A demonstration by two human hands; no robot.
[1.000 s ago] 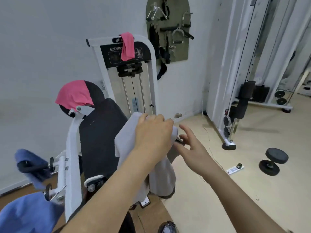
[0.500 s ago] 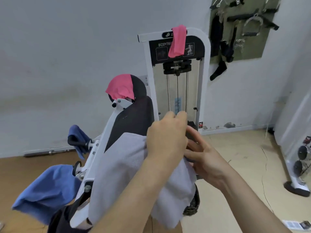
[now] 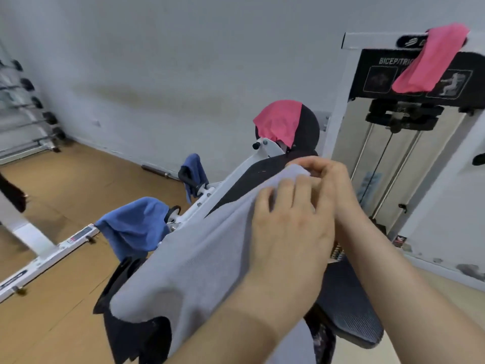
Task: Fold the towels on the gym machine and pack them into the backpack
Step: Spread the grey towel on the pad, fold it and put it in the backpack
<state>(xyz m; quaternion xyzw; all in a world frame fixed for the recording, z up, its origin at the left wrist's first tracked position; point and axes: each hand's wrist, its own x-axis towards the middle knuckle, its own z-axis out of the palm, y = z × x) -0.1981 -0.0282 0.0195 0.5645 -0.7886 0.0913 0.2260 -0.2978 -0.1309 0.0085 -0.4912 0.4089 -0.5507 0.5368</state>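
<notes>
Left hand [image 3: 291, 227] grips grey towel [image 3: 199, 261] near top edge, fingers curled; right hand [image 3: 338, 179] pinches its corner. Towel soft, fine-looped, draped over black padded backrest [image 3: 249, 179].

The left hand [image 3: 291, 232] and right hand [image 3: 333, 179] are pretty boxed in. The black back pad [image 3: 252, 177] sits right under them with the grey towel [image 3: 196, 258] draped over it. The round head pad [image 3: 307, 127] is just beyond. The weight tower [image 3: 393, 164] stands close on the right. Lower left, the white frame arm [image 3: 223, 190] and a hanging blue towel [image 3: 133, 227] block the way. Further left is open air over the wooden floor [image 3: 52, 200].
</notes>
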